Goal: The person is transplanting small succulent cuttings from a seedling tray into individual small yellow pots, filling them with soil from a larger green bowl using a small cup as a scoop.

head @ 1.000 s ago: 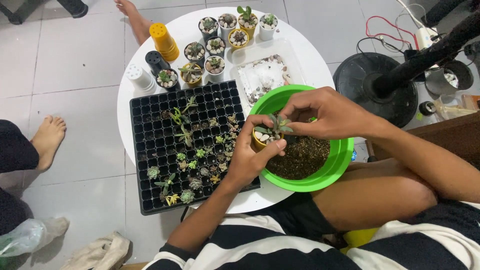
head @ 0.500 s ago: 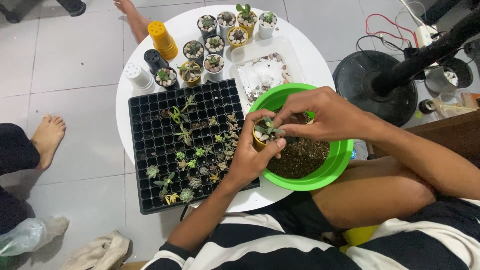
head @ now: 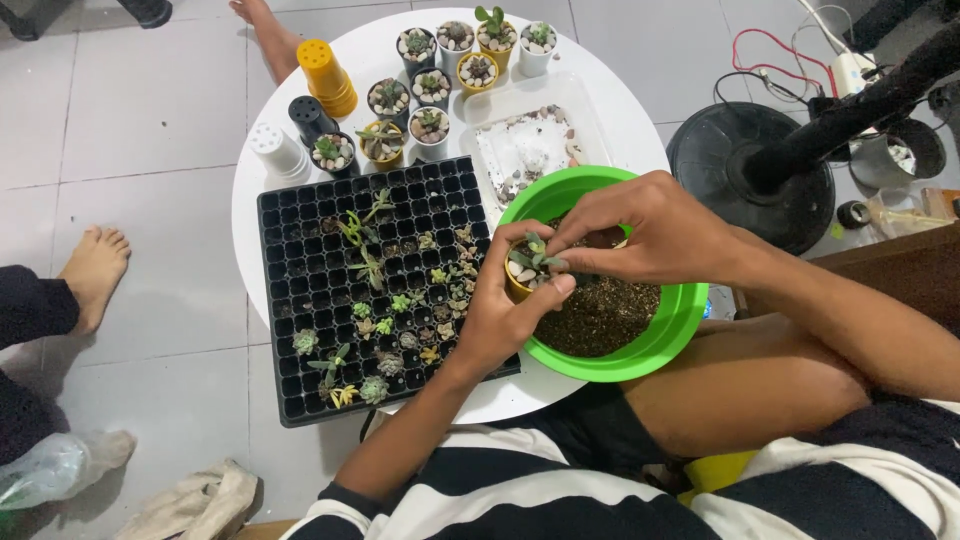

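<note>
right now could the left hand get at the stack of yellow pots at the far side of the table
Probably not freely: the left hand is wrapped around a small potted succulent, and the stack of yellow pots stands beyond the black seedling tray. The path above the tray looks open.

A round white table (head: 600,110) stands on pale grey floor tiles (head: 140,130).

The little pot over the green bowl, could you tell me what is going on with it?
A seated person's left hand holds a small yellow pot with a succulent over the green bowl of soil. The right hand places pebbles around the plant with its fingertips. Beside it a black seedling tray holds small succulents, and finished pots stand at the round white table's far side.
</note>
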